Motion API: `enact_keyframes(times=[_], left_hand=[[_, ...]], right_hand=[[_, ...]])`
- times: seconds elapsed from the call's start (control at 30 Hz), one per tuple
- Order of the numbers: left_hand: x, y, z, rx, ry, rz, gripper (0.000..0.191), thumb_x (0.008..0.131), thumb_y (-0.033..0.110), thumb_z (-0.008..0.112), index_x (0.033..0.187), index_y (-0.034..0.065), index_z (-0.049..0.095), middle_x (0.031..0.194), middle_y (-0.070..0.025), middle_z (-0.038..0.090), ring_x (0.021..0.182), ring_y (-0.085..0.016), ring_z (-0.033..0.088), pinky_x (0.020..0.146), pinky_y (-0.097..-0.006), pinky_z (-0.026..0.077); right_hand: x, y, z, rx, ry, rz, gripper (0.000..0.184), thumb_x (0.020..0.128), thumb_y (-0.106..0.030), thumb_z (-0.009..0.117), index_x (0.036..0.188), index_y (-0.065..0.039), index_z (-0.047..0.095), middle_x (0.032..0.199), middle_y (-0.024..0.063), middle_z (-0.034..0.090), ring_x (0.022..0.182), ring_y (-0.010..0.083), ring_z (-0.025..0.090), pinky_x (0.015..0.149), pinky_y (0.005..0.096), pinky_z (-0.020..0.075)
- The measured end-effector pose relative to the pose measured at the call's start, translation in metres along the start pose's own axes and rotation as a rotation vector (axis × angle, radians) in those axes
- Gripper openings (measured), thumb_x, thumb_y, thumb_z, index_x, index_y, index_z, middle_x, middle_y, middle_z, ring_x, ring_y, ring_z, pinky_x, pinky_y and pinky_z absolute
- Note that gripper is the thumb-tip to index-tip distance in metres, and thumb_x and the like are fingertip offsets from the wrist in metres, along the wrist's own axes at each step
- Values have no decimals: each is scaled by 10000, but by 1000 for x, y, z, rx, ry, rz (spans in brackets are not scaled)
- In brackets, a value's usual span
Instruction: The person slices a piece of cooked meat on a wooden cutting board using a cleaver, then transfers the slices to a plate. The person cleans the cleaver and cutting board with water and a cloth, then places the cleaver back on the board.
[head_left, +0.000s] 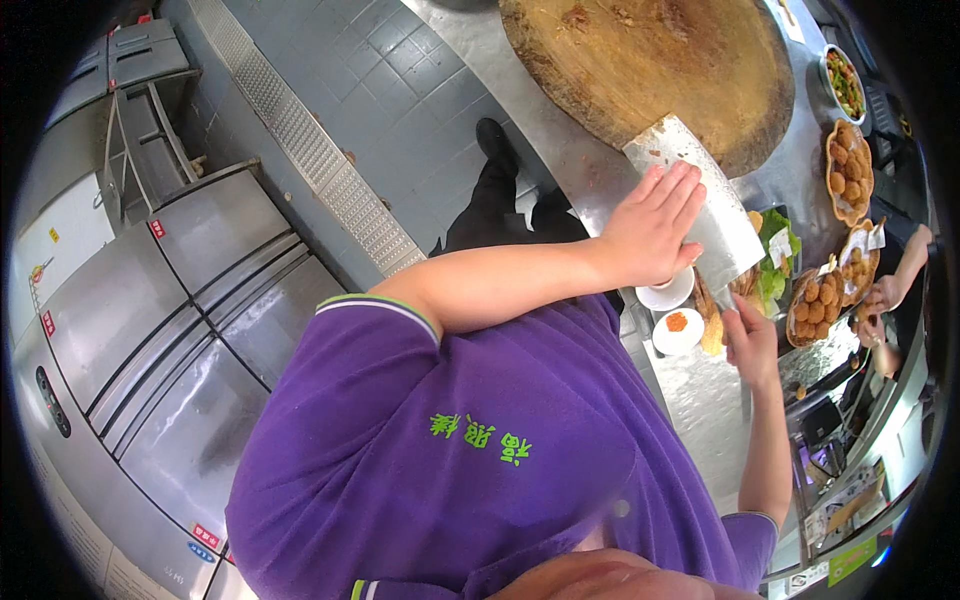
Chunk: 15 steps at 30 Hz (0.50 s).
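My right hand (752, 341) grips the handle of a broad metal cleaver (720, 225). The blade slants up and left, its far end overlapping the near edge of a round wooden chopping block (660, 67). Small reddish-brown bits cling near that end. Flat against the blade lies my left hand (656, 221), palm down with the thumb apart. Below the blade are a white bowl (666, 291), partly hidden by my left hand, and a small white dish (678, 331) holding orange-red chopped food. Green lettuce leaves (776, 255) show past the blade.
Wicker baskets of fried balls (849, 176) (816, 307) and a metal bowl of chopped vegetables (845, 82) line the far side of the steel table (701, 405). Another person's hands (885, 296) work across it. A steel refrigerator (187, 322) stands left, beside a perforated drain cover (300, 135).
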<state>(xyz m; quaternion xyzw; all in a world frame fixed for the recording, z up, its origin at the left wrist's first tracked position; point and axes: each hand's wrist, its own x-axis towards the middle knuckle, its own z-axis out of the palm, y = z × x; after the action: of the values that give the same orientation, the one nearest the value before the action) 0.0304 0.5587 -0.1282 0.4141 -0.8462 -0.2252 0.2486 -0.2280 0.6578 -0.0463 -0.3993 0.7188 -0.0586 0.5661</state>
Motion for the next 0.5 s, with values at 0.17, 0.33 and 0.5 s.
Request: enact_keyframes(times=[0.17, 0.33, 0.5], left_hand=[[32, -103, -63, 151, -34, 145, 671, 947, 409, 567, 1407, -69, 460, 1458, -252, 497, 1373, -379, 464, 1149, -525, 324], [-5, -71, -54, 103, -169, 129, 718, 936, 446, 576, 1423, -66, 454, 1514, -271, 429, 1429, -420, 385, 1182, -528, 287], [-13, -71, -86, 52, -447, 89, 802, 919, 431, 611, 1507, -58, 371, 1585, -281, 327, 1506, -413, 261, 1231, -528, 184]], right_hand=[[45, -111, 56, 143, -31, -73, 374, 1016, -259, 616, 1256, 24, 658, 651, -5, 572, 525, 44, 498, 474, 235, 391], [9, -64, 74, 28, 13, -28, 452, 999, -295, 633, 1340, 2, 627, 655, -1, 578, 553, 64, 545, 493, 244, 447], [-18, -60, 124, 18, 118, 14, 409, 983, -265, 643, 1291, 4, 652, 849, 146, 723, 738, 181, 695, 667, 318, 546]])
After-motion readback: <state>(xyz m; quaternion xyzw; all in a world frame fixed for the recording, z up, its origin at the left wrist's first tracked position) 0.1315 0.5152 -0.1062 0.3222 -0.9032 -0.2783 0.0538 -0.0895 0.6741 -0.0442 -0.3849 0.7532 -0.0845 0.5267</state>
